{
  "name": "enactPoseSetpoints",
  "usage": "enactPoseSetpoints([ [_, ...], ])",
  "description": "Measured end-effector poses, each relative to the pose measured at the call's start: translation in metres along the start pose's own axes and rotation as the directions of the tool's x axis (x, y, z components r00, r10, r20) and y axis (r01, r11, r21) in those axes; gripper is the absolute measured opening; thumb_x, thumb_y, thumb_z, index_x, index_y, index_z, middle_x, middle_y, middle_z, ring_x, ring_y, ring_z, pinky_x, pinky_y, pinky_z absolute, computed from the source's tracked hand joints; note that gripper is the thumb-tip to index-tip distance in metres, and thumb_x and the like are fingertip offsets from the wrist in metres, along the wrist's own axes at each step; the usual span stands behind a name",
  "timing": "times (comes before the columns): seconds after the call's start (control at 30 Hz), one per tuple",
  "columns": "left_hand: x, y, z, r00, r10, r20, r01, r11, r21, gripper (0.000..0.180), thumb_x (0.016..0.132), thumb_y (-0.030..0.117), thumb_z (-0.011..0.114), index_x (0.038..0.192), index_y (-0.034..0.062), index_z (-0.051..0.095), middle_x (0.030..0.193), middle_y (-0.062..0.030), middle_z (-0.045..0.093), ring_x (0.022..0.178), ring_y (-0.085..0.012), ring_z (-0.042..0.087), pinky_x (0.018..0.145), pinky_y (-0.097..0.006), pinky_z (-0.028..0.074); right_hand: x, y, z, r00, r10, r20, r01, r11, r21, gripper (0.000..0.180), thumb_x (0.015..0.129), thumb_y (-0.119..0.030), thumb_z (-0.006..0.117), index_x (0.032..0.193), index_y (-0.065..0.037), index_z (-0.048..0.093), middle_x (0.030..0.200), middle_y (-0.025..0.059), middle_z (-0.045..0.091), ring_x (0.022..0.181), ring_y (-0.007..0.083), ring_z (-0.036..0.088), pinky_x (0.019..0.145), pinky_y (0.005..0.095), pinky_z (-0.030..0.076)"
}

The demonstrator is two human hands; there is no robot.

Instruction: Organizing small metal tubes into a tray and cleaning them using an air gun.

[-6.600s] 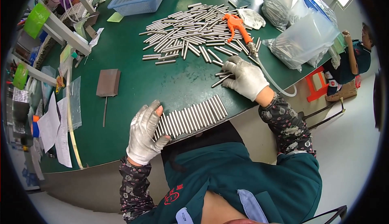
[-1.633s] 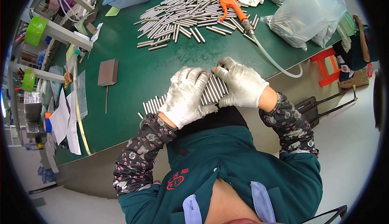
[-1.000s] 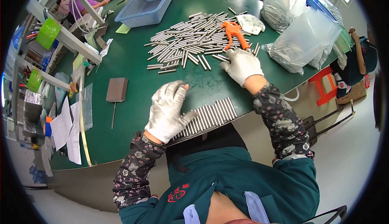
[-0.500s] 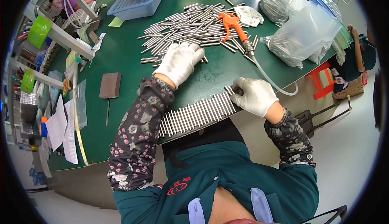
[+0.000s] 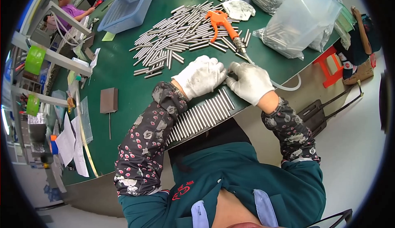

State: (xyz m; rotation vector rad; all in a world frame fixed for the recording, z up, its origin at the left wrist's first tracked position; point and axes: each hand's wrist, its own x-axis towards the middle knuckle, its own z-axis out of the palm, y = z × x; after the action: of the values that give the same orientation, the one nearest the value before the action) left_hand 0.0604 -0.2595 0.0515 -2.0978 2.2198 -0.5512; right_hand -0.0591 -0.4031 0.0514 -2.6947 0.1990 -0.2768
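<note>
My left hand (image 5: pixel 201 77) and my right hand (image 5: pixel 252 83), both in white gloves, meet above the green table with fingertips almost touching. The fingers of each are curled in; whatever they pinch is hidden by the gloves. Just below them, along the near table edge, lies a row of short metal pins (image 5: pixel 201 117) set side by side, its left end partly covered by my left sleeve. Beyond my hands spreads a loose heap of similar metal pins (image 5: pixel 177 38). On the heap's right side rests an orange air blow gun (image 5: pixel 222 22).
A hose (image 5: pixel 290 88) runs from the blow gun past my right hand. Clear bags of pins (image 5: pixel 288 42) stand at the right, a blue basket (image 5: pixel 142 11) at the back left. A brown block on a thin rod (image 5: pixel 109 100) and papers (image 5: pixel 66 141) lie left. Another person (image 5: pixel 68 11) sits far left.
My left hand has left the heap and come right, toward my right hand. My right hand has moved up and left, off the row's right end. The view has shifted slightly.
</note>
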Motion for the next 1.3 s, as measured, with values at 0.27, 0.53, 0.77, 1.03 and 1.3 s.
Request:
enactPoseSetpoints([
  [0.27, -0.002, -0.001, -0.004, 0.982, -0.049, -0.182, 0.006, 0.973, -0.231, 0.019, 0.075, 0.011, 0.059, 0.093, 0.0064, 0.06, 0.083, -0.0054, 0.057, 0.079, -0.0243, 0.059, 0.067, -0.035, 0.048, -0.005, 0.009, 0.008, 0.999, 0.022, -0.026, -0.024, 0.998, -0.061, 0.013, 0.078, -0.018, 0.055, 0.082, -0.008, 0.061, 0.079, 0.0124, 0.063, 0.078, 0.0326, 0.062, 0.071, 0.0434, 0.05],
  [0.53, -0.001, 0.003, -0.008, 0.968, -0.216, 0.126, 0.242, 0.937, -0.254, 0.013, 0.077, 0.011, 0.061, 0.087, 0.0052, 0.056, 0.079, -0.0102, 0.057, 0.078, -0.0291, 0.059, 0.065, -0.039, 0.049, -0.039, -0.001, -0.02, 0.957, -0.1, 0.273, 0.098, 0.995, 0.019, 0.017, 0.076, -0.02, 0.054, 0.072, -0.007, 0.064, 0.072, 0.0152, 0.064, 0.071, 0.0349, 0.063, 0.066, 0.0439, 0.05],
  [0.77, 0.02, 0.025, -0.014, 0.629, -0.685, 0.369, 0.576, 0.091, -0.813, 0.016, 0.084, 0.014, 0.061, 0.095, 0.0022, 0.058, 0.088, -0.0152, 0.064, 0.078, -0.0255, 0.062, 0.071, -0.031, 0.049, -0.031, 0.007, -0.018, 0.998, 0.012, 0.061, -0.023, 0.981, 0.192, 0.023, 0.079, -0.028, 0.057, 0.086, -0.007, 0.064, 0.078, 0.0133, 0.064, 0.076, 0.033, 0.063, 0.068, 0.0425, 0.05],
  [1.03, 0.013, 0.03, -0.012, 0.762, -0.617, 0.195, 0.541, 0.443, -0.715, 0.022, 0.081, 0.006, 0.064, 0.102, 0.0003, 0.063, 0.094, -0.0129, 0.064, 0.09, -0.0242, 0.062, 0.08, -0.032, 0.05, -0.027, 0.015, -0.003, 0.991, 0.124, -0.053, -0.121, 0.991, 0.057, 0.015, 0.078, -0.019, 0.053, 0.074, -0.007, 0.062, 0.073, 0.0146, 0.064, 0.071, 0.0356, 0.063, 0.067, 0.045, 0.051],
  [1.3, -0.009, 0.039, -0.021, 0.889, -0.404, 0.215, 0.447, 0.665, -0.598, 0.027, 0.073, 0.005, 0.068, 0.1, 0.0085, 0.065, 0.096, -0.0088, 0.061, 0.092, -0.0296, 0.057, 0.081, -0.038, 0.048, -0.018, 0.014, 0.0, 0.985, 0.097, -0.14, -0.119, 0.98, -0.162, 0.015, 0.079, -0.02, 0.06, 0.087, -0.007, 0.057, 0.083, 0.012, 0.062, 0.077, 0.0307, 0.063, 0.066, 0.0426, 0.051],
])
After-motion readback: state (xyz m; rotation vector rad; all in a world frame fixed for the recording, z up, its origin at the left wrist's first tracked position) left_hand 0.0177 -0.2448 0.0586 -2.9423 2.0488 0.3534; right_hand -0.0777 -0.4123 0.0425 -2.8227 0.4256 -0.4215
